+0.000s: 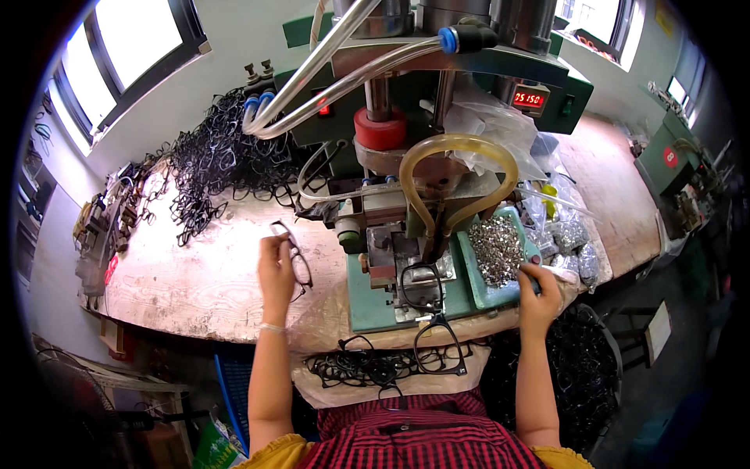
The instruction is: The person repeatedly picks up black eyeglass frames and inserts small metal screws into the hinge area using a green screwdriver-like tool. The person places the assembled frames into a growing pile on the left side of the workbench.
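Observation:
My left hand (276, 275) pinches a dark eyeglass frame (304, 268) above the pale tabletop, left of the press. My right hand (540, 300) is at the right edge of a green tray (465, 262) of small metal parts (497, 248). Its fingers are closed together, and whatever is between them is too small to tell. Another black eyeglass frame (440, 322) sits at the press's metal fixture (407, 270), one rim up against it and the other hanging over the front edge. More black frames (367, 366) lie on the cloth across my lap.
The green press with a red collar (380, 128) and a looped yellowish hose (459, 142) stands ahead. A tangled heap of black frames (234, 156) is at the back left. Bags of small parts (569, 234) lie right of the tray. A large container of dark frames (582, 367) stands below right.

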Demonstrator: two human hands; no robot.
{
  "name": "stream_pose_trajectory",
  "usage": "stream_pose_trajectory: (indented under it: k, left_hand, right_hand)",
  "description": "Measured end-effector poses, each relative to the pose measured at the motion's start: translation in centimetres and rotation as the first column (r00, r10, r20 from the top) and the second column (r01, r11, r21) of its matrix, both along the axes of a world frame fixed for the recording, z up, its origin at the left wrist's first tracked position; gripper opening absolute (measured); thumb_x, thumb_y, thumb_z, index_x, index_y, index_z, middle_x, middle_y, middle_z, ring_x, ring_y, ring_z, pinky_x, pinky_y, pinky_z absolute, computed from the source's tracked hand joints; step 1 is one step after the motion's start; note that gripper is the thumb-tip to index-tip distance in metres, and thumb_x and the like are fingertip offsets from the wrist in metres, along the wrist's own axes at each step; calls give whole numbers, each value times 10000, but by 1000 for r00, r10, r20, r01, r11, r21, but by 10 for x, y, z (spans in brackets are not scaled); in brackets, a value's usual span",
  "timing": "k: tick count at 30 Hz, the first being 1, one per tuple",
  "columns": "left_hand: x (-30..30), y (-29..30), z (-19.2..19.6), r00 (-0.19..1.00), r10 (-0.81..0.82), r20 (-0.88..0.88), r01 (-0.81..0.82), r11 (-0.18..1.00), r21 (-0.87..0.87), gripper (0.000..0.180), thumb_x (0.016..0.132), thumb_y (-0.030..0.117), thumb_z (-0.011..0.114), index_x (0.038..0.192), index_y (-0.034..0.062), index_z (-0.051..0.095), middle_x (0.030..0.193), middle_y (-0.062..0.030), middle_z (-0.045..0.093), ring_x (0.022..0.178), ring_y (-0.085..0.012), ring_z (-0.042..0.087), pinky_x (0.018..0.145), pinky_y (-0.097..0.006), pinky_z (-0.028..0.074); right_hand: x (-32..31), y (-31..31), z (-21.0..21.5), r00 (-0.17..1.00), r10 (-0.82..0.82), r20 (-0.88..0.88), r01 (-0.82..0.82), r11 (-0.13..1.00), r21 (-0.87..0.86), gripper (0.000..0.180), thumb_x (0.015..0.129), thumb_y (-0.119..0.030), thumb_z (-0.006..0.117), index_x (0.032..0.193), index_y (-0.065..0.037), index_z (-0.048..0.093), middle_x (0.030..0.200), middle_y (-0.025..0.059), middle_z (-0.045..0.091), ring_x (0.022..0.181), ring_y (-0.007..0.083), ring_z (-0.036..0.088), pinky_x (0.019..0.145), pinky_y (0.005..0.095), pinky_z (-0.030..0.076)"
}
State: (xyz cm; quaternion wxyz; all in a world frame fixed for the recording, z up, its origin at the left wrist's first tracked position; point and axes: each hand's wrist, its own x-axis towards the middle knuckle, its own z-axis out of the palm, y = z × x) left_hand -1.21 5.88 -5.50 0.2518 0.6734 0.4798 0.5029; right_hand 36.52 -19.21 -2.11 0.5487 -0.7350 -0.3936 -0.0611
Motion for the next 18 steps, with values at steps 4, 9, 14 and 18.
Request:
stream_pose_trajectory:
  k: [4,9,14,18]
  left_hand:
    - [-17,-45,45,832,9,554,118,974,-193,126,1009,173,527,964,62,567,1001,-99,700,755,-123,638,641,-258,532]
    - [-11,-40,42,476,50,878,491,814,-312,106,984,224,519,980,135,576,871,-9,637,743,-111,609,607,-243,481]
    - [19,-51,35,334,95,938,562,779,-278,93,979,253,556,1017,168,563,925,-33,633,779,-151,582,628,-286,475]
    - [16,-66,24,390,11,921,489,845,-218,58,1012,181,553,1054,142,565,924,-40,628,818,-152,588,689,-291,481]
  right_hand:
    - [0,-36,3,964,25,-265,-15,999,39,142,785,42,718,923,5,721,934,76,703,902,194,654,850,319,492]
    - [-46,21,66,887,436,-153,-421,899,123,147,748,26,729,892,-7,730,915,81,700,901,220,661,842,324,502]
    - [-84,83,71,759,564,-324,-473,821,321,198,781,4,726,972,5,672,901,67,692,851,148,652,797,288,505]
    - [-92,78,65,697,580,-421,-441,811,385,285,824,-5,717,1088,9,609,927,49,677,887,109,622,817,252,492]
